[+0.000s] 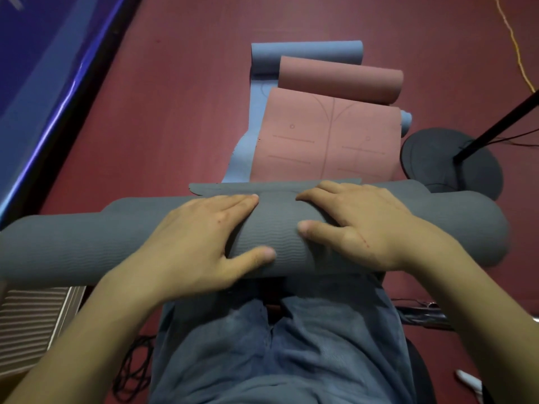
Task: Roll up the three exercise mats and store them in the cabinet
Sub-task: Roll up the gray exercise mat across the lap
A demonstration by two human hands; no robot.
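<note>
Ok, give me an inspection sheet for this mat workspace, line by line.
Surface: dark red floor.
Job's things: grey mat almost fully rolled; pink mat on blue mat, both partly unrolled.
Clutter: black round stand base.
Hands: left hand and right hand press flat on the grey roll.
Cables: yellow cord; black cable.
Surroundings: blue panel; cabinet not seen.
</note>
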